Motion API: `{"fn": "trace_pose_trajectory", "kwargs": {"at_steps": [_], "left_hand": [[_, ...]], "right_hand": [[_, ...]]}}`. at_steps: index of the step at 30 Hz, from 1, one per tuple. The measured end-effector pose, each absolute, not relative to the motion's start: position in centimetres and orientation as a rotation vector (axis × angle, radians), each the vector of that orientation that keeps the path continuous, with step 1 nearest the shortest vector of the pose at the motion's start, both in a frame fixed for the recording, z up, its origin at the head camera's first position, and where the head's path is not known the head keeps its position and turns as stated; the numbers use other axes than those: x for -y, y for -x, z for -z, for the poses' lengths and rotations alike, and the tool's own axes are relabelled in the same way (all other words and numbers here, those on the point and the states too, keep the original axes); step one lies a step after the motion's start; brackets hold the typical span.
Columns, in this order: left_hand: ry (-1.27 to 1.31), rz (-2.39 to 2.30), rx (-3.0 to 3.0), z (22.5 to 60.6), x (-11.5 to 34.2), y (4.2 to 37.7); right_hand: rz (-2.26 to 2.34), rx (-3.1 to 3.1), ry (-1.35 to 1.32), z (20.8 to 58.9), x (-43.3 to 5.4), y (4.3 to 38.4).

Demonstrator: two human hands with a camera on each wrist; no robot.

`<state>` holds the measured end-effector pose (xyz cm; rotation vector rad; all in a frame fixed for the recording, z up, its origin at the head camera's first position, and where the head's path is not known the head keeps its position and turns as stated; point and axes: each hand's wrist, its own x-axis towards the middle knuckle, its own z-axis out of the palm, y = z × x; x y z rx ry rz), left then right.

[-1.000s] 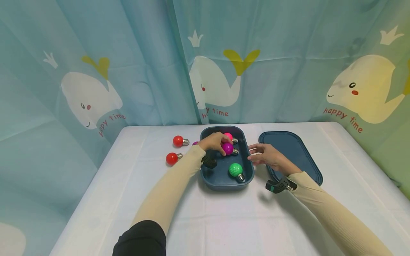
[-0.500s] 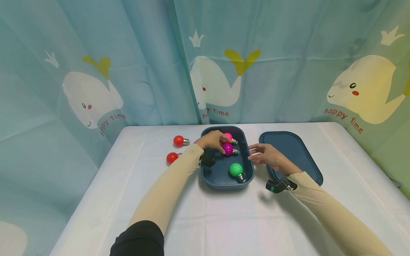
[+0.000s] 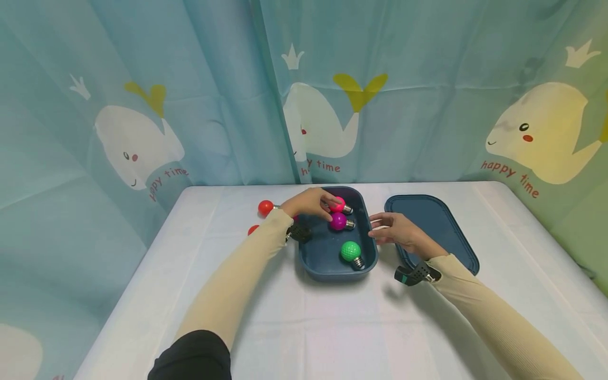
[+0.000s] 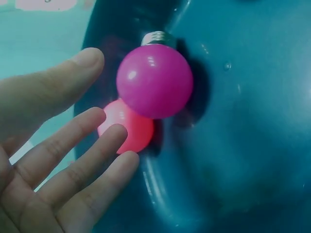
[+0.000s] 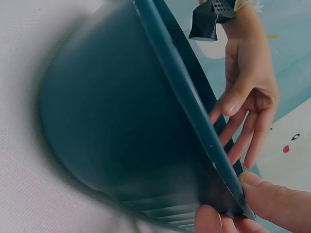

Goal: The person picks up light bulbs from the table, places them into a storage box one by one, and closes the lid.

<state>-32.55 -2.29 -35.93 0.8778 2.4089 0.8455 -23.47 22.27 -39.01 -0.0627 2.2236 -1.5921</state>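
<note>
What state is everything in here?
Box: upright, uncovered.
Lid: off, on table.
Green bulb: lying in the box.
Purple bulb: lying in box.
Pink bulb: lying in box.
Red bulbs: on table, partly hidden.
Left hand: fingers apart, holding nothing.
Magenta thing behind left hand: mostly hidden.
Right hand: pinching box rim.

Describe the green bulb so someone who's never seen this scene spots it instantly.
On the white-covered table, find the open dark blue box beside the flat lid. Inside, at its near end, lies the green bulb, metal base toward the near right corner. Its textured green globe sets it apart from the smooth purple bulb and pink bulb beyond.
</note>
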Motion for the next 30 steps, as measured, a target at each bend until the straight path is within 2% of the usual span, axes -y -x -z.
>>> {"fn": "trace_pose_trajectory", "kwargs": {"at_steps": [19, 30], "left_hand": [[-1.115, -0.854, -2.409, 33.0, 5.7, 30.2], [-0.975, -0.889, -2.501, 32.3, 9.1, 28.5]], "right_hand": [[1.590, -2.227, 0.066, 39.0, -22.2, 23.5], [1.598, -2.224, 0.068, 39.1, -22.3, 23.5]]}}
